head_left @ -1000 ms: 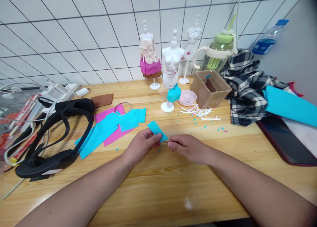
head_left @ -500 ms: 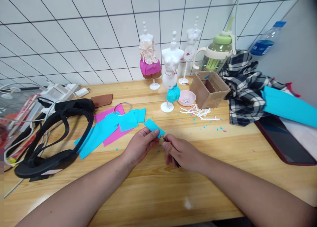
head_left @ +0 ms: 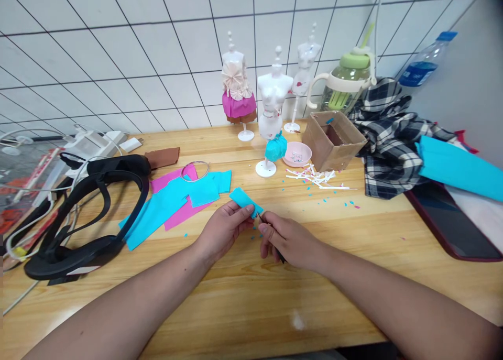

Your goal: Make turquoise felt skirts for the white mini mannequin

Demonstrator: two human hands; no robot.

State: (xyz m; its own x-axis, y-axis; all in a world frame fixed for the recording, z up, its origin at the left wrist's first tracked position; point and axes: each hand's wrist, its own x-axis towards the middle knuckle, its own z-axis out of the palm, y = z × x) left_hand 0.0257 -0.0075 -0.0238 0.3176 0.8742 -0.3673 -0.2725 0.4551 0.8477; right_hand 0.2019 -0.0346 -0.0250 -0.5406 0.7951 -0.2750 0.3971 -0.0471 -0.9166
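Blue scrap (head_left: 243, 199) (felt or paper, hard to say) sits pinched in the left hand (head_left: 223, 231) just above the table (head_left: 353, 234). It looks light and floppy, best held near an edge. Right hand (head_left: 288, 239) clenches a thin dark tool (head_left: 261, 217) at its corner.

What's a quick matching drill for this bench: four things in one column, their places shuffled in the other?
Things
1. small blue piece
2. thin dark tool
3. cardboard box
4. black headset

Places
A. left end of the table
B. gripped in the right hand
C. pinched by the left hand
D. just right of the pink dish

Pairs: 1-C, 2-B, 3-D, 4-A.
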